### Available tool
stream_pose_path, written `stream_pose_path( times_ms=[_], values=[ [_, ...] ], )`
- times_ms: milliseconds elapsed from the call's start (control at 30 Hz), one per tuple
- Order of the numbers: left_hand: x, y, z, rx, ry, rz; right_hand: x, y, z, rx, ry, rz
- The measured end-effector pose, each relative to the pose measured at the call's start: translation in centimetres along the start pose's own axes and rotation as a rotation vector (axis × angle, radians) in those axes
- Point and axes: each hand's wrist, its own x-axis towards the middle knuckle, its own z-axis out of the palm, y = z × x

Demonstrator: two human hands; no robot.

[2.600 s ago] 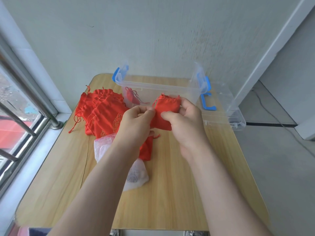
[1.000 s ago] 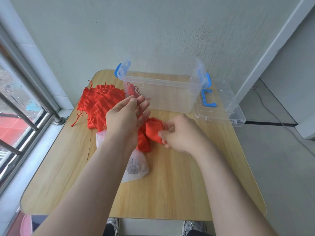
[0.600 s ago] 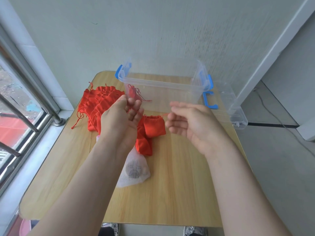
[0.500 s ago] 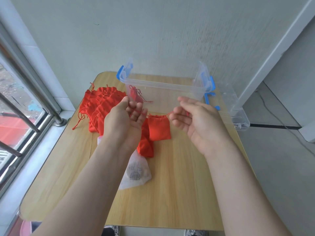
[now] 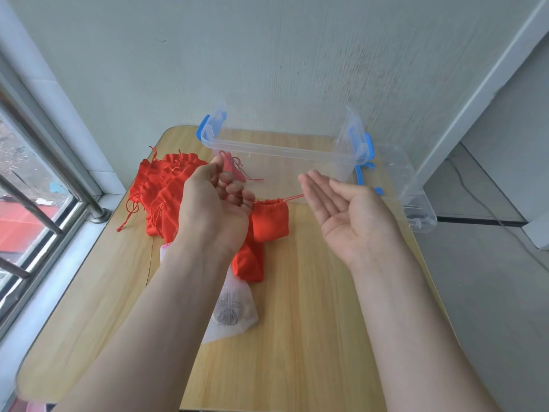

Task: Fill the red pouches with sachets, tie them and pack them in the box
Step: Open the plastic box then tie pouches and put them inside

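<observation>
A filled red pouch [image 5: 271,219] with its mouth gathered sits between my hands above the table. My left hand [image 5: 214,203] has its fingers curled round the pouch's left drawstring. My right hand [image 5: 350,217] is palm up with straight fingers, and the right drawstring [image 5: 292,198] runs taut to its fingertips. Another red pouch [image 5: 249,263] lies under them. A pile of flat red pouches [image 5: 159,185] lies at the left. A white mesh sachet [image 5: 233,312] lies partly under my left forearm. The clear box [image 5: 282,154] stands behind, with one tied pouch [image 5: 232,169] inside.
The box's clear lid [image 5: 411,193] with a blue latch lies to the right of the box, overhanging the wooden table [image 5: 297,337]. A window with metal bars [image 5: 44,179] runs along the left. A wall stands just behind the box.
My hands brought the pouch down from near the box and pulled its two drawstrings apart, gathering the mouth. My right hand turned palm up and moved right.
</observation>
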Motion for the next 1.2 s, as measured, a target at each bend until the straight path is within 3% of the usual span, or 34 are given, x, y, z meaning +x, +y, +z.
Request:
stream_pose_path(
  times_ms=[167, 333, 600, 733, 900, 1000, 1200],
  values=[
    [0.4, -0.1, -0.1, -0.012, 0.033, 0.028, 1.4, 0.5, -0.5, -0.221, 0.250, 0.028],
    [0.3, -0.4, -0.2, 0.016, 0.038, 0.048, 0.8, 1.0, 0.1, -0.086, 0.174, 0.045],
    [-0.5, -0.7, 0.4, 0.138, 0.027, 0.096, 1.1, 1.2, 0.4, 0.026, 0.233, 0.041],
    [-0.6, -0.9, 0.3, 0.134, 0.074, 0.080, 1.9, 1.4, 0.0, -0.046, 0.287, 0.029],
    [-1.1, -1.0, 0.3, 0.400, 0.104, 0.271, 1.6, 1.3, 0.0, -0.225, 0.357, -0.095],
    [-1.2, -0.8, 0.5, 0.438, 0.057, 0.304, 1.1, 0.9, 0.1, -0.369, 0.304, -0.164],
    [-1.1, -0.3, 0.2, 0.623, -0.154, 0.193, 1.4, 1.1, -0.7, -0.866, -0.006, -0.280]
  ],
)
